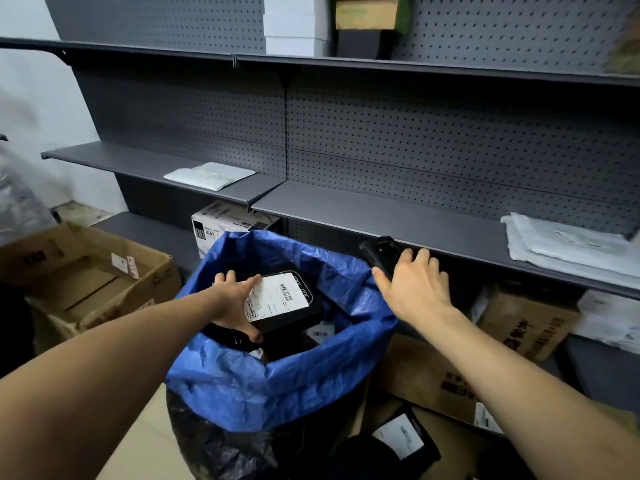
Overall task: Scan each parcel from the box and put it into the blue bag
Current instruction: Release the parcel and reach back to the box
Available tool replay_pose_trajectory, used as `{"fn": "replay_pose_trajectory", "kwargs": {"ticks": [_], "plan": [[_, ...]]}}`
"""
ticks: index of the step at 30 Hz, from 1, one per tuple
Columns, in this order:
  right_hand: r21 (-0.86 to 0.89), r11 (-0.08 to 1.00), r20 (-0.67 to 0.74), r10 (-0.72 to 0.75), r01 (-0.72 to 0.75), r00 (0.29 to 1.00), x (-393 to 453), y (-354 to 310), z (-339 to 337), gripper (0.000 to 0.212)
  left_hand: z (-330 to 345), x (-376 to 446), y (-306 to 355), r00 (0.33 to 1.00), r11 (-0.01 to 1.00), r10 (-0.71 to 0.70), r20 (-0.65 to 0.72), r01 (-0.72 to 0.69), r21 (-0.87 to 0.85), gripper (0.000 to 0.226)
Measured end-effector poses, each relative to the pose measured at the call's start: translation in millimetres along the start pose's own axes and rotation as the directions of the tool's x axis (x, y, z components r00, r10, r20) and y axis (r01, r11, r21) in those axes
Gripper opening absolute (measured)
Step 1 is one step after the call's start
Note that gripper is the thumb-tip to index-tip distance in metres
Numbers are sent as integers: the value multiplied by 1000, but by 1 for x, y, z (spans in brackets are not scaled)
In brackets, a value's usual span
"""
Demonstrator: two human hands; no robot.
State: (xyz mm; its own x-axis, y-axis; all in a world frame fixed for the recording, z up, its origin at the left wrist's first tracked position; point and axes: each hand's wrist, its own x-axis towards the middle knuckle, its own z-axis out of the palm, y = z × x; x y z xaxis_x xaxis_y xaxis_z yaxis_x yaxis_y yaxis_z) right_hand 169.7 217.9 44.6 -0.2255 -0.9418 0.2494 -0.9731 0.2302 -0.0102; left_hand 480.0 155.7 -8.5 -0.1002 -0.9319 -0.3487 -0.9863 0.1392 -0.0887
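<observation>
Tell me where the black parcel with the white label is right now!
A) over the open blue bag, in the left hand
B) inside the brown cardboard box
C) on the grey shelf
A: the left hand holds the black parcel over the mouth of the blue bag.

Grey shelf (398,220) w/ white mailers (209,175)
</observation>
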Motion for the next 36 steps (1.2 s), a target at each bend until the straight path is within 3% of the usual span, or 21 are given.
{"fn": "replay_pose_trajectory", "kwargs": {"ticks": [20,36], "plan": [[-1,1000,77,3,-3,997,42,22,67,80,34,94,59,985,995,7,174,-25,101,147],[18,999,51,-29,28,998,69,50,94,83,75,160,123,980,997,-53,193,62,-42,145]]}}
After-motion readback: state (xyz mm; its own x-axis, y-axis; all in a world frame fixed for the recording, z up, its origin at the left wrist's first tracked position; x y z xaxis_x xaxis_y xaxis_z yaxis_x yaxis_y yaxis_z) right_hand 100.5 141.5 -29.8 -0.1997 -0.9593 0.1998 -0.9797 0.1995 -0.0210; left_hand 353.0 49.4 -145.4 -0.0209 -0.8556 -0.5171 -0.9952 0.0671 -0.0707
